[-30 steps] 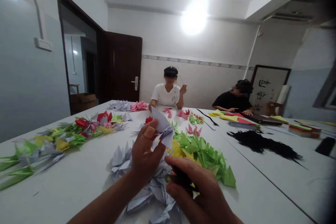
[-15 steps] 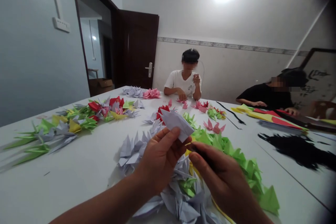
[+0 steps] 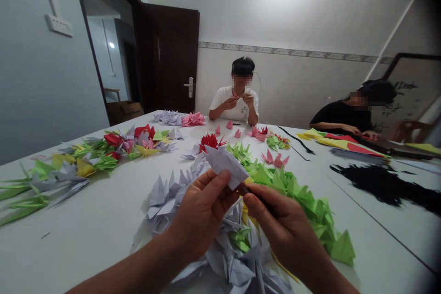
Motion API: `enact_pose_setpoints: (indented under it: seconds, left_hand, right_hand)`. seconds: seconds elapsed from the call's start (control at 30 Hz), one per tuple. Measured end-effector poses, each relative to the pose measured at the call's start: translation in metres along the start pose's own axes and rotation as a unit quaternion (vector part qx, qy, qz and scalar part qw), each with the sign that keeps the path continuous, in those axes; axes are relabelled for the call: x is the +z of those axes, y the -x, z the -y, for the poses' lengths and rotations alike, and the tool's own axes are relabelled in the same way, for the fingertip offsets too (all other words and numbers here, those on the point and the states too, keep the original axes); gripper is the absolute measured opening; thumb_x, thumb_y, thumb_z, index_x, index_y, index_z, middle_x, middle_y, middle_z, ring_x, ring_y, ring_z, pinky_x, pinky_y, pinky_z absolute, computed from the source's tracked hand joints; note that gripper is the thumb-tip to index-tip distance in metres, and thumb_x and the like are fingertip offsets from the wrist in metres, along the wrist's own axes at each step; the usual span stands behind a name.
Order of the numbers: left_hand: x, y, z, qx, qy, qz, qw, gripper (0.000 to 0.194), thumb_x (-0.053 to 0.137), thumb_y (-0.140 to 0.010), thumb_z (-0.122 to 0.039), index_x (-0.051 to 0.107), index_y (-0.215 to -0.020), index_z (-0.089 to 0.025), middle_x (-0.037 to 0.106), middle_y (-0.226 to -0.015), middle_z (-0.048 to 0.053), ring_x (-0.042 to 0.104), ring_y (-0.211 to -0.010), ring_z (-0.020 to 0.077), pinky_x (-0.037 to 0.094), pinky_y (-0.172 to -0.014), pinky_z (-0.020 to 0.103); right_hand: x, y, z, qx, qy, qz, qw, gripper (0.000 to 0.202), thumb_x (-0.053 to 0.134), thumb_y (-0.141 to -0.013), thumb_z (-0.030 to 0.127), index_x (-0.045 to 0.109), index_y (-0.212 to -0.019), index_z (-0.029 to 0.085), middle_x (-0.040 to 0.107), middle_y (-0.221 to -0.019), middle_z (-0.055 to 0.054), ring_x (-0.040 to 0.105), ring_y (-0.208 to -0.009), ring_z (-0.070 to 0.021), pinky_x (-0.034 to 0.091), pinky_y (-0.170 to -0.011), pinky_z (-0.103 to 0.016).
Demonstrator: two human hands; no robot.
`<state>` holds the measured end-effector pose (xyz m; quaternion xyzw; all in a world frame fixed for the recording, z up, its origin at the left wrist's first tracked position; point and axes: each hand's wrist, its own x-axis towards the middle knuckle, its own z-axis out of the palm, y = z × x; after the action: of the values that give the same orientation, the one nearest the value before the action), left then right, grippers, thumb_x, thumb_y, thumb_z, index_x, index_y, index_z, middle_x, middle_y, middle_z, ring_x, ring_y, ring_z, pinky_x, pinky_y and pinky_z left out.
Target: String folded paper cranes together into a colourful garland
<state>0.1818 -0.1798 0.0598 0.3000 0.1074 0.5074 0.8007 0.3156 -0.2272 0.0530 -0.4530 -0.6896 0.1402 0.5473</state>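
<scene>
With the clock centred on the folded paper and twelve pointing away across the table [image 3: 96,220], a mixed-colour heap of origami [image 3: 113,152] lies at nine o'clock. Pale origami [image 3: 165,197] is piled from eight o'clock round to six, partly beneath the left hand [image 3: 206,211], which pinches the pale folded paper [image 3: 228,166] between thumb and fingers, raised above the pile. Red origami [image 3: 208,141] sits at eleven; a person in a white shirt [image 3: 237,103] is at twelve. The right hand [image 3: 284,218], at five, grips a dark narrow thing [image 3: 263,198], mostly hidden by its fingers, near the paper's lower corner; whether they touch, I cannot tell. Green origami [image 3: 292,184] stretches from three to four, black strands [image 3: 382,186] lie farther off at three, and a person in black [image 3: 344,115] leans at two.
</scene>
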Motion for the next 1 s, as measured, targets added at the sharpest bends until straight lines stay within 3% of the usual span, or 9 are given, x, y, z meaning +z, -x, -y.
enact_pose_setpoints:
  seconds: [0.17,0.27,0.33,0.43,0.57,0.7,0.83,1.0]
  left_hand:
    - [-0.002,-0.002,-0.003,0.011,-0.072,-0.016,0.997,0.011,0.075,-0.074,-0.020,0.072,-0.083,-0.016,0.075,-0.082,0.002,0.069,-0.073,0.0100,0.056,-0.069,0.017]
    - [-0.007,-0.005,-0.005,0.095,-0.200,-0.018,0.975,0.011,0.075,-0.072,-0.018,0.071,-0.082,-0.018,0.073,-0.074,-0.001,0.068,-0.067,0.0081,0.053,-0.062,0.013]
    - [-0.013,-0.007,-0.006,0.203,-0.303,-0.006,0.931,0.018,0.073,-0.068,-0.008,0.070,-0.081,-0.019,0.073,-0.076,-0.003,0.067,-0.069,0.0068,0.052,-0.064,0.012]
    - [-0.023,-0.009,-0.008,0.352,-0.440,0.022,0.826,0.033,0.064,-0.063,0.005,0.069,-0.083,-0.021,0.072,-0.086,-0.004,0.067,-0.081,0.0076,0.052,-0.076,0.014]
    - [-0.032,-0.009,-0.010,0.444,-0.546,0.067,0.707,0.036,0.059,-0.068,0.004,0.067,-0.093,-0.020,0.070,-0.091,0.000,0.066,-0.086,0.0098,0.054,-0.079,0.019]
    - [-0.034,-0.010,-0.011,0.505,-0.609,0.115,0.601,0.031,0.057,-0.074,0.000,0.065,-0.098,-0.017,0.070,-0.093,0.004,0.066,-0.090,0.0124,0.056,-0.081,0.023]
    - [-0.033,-0.011,-0.014,0.531,-0.628,0.144,0.551,0.026,0.056,-0.079,-0.003,0.064,-0.101,-0.016,0.069,-0.097,0.008,0.066,-0.092,0.0135,0.057,-0.080,0.023]
    - [-0.037,-0.013,-0.014,0.526,-0.633,0.193,0.534,0.027,0.058,-0.080,-0.003,0.063,-0.105,-0.014,0.067,-0.100,0.010,0.066,-0.092,0.0138,0.057,-0.081,0.023]
  right_hand:
    - [-0.004,0.000,-0.002,0.000,0.017,-0.002,1.000,0.019,0.055,-0.090,0.028,0.071,-0.098,0.021,0.071,-0.083,-0.004,0.066,-0.070,-0.0149,0.052,-0.062,-0.023]
    - [-0.014,0.000,-0.001,0.004,0.039,-0.012,0.999,0.019,0.054,-0.091,0.031,0.070,-0.090,0.021,0.069,-0.074,-0.002,0.062,-0.061,-0.0138,0.050,-0.054,-0.022]
    - [-0.021,0.001,0.003,0.000,0.051,-0.018,0.999,0.020,0.053,-0.092,0.032,0.068,-0.085,0.021,0.065,-0.066,0.000,0.057,-0.053,-0.0124,0.046,-0.048,-0.021]
    - [-0.027,0.002,0.013,-0.017,0.055,0.007,0.998,0.019,0.052,-0.093,0.031,0.065,-0.081,0.022,0.063,-0.067,0.001,0.057,-0.056,-0.0119,0.046,-0.050,-0.021]
    - [-0.029,0.002,0.026,-0.037,0.069,0.087,0.993,0.019,0.050,-0.093,0.026,0.059,-0.077,0.021,0.064,-0.070,0.002,0.057,-0.058,-0.0114,0.046,-0.053,-0.021]
    - [-0.029,0.002,0.029,-0.039,0.101,0.109,0.988,0.022,0.050,-0.092,0.022,0.054,-0.071,0.020,0.060,-0.064,0.003,0.052,-0.054,-0.0101,0.041,-0.050,-0.021]
    - [-0.032,0.001,0.024,-0.009,0.111,0.113,0.987,0.021,0.048,-0.094,0.024,0.056,-0.075,0.020,0.061,-0.068,0.002,0.053,-0.058,-0.0105,0.041,-0.054,-0.022]
    - [-0.035,0.000,0.022,0.047,0.124,0.175,0.976,0.018,0.050,-0.094,0.025,0.058,-0.079,0.021,0.064,-0.074,0.003,0.055,-0.064,-0.0114,0.040,-0.058,-0.024]
